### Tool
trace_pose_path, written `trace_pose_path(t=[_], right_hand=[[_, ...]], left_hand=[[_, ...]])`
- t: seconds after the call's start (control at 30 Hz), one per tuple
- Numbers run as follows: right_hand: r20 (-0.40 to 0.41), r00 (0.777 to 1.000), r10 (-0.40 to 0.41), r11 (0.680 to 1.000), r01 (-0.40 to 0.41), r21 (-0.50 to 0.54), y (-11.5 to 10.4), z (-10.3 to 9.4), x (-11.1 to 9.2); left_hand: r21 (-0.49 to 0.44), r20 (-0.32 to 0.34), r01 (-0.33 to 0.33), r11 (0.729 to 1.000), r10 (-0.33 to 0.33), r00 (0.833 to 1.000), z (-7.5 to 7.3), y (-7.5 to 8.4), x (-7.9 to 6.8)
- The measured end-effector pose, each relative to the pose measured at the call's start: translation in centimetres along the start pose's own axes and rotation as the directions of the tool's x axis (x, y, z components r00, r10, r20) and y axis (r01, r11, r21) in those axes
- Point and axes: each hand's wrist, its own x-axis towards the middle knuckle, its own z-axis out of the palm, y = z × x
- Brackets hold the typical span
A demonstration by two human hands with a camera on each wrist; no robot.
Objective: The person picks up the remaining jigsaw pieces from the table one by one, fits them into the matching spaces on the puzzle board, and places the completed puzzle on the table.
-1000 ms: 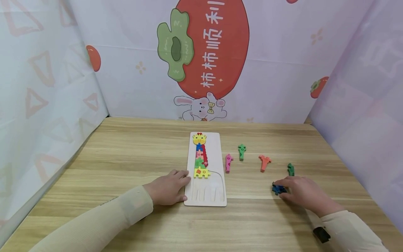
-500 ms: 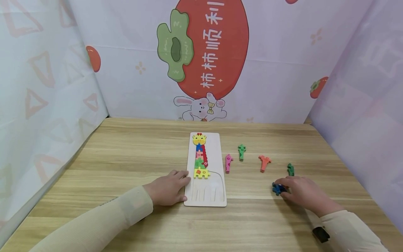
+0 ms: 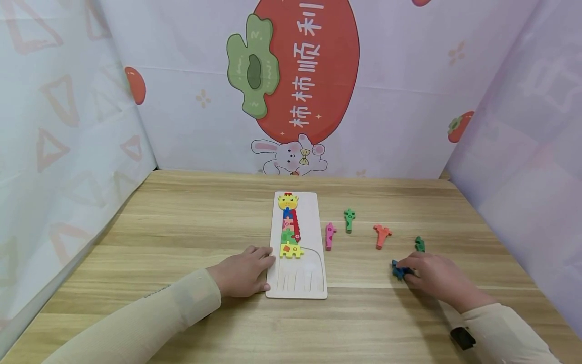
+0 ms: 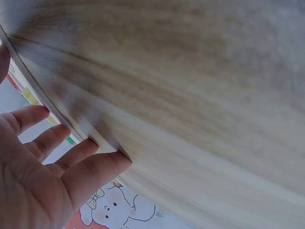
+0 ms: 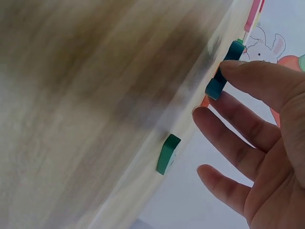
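A pale wooden puzzle board (image 3: 309, 212) lies on the table, with a giraffe's head, neck and numbered pieces fitted along its upper left. Bare outlined grooves show in its lower part. My left hand (image 3: 243, 271) rests at the board's left edge; in the left wrist view its extended fingers (image 4: 97, 176) touch that edge. To the right of the board, my right hand (image 3: 438, 280) pinches a blue puzzle piece (image 3: 398, 270) between thumb and fingers, close over the table. In the right wrist view the blue piece (image 5: 225, 71) sits under the thumb, partly hidden by it.
Loose puzzle pieces lie right of the board: a pink one (image 3: 330, 236), a light green one (image 3: 349, 220), an orange one (image 3: 381, 236). A dark green piece (image 3: 420, 244) lies just beyond my right hand. Printed cloth walls (image 3: 386, 126) enclose the wooden table (image 3: 191, 217).
The blue piece has turned slightly in my right fingers and shifted a little up and left. My left hand and the board have stayed in place.
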Motion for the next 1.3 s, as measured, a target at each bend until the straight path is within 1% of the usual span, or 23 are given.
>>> trace_pose_path(t=[0.27,0.5,0.8,1.03,1.23,1.3], right_hand=[[-0.037,0.999,-0.031,0.999,0.03,-0.01,-0.1,-0.3,0.2],[-0.094,0.994,-0.054,0.999,0.054,-0.004,-0.4,-0.7,0.6],[-0.11,0.993,-0.051,0.999,0.051,0.0,-0.9,-1.2,1.2],[-0.17,0.98,-0.107,0.994,0.105,-0.018,-1.1,-1.3,1.6],[-0.179,0.979,-0.093,0.996,0.092,-0.018,-1.6,-1.6,2.3],[-0.192,0.976,-0.099,0.995,0.097,-0.019,-1.7,-1.6,2.5]], left_hand=[[0.002,-0.002,-0.002,1.0,0.002,1.0,0.0,0.0,0.0],[-0.005,-0.005,-0.004,1.0,0.004,1.0,0.1,0.0,0.0],[-0.005,-0.016,-0.01,1.0,0.01,1.0,0.1,0.0,0.0],[-0.006,-0.019,-0.014,1.0,0.014,1.0,0.1,0.0,0.0],[-0.006,-0.016,-0.01,1.0,0.01,1.0,0.0,0.0,0.0],[-0.007,-0.011,-0.006,1.0,0.006,1.0,0.0,0.1,-0.1]])
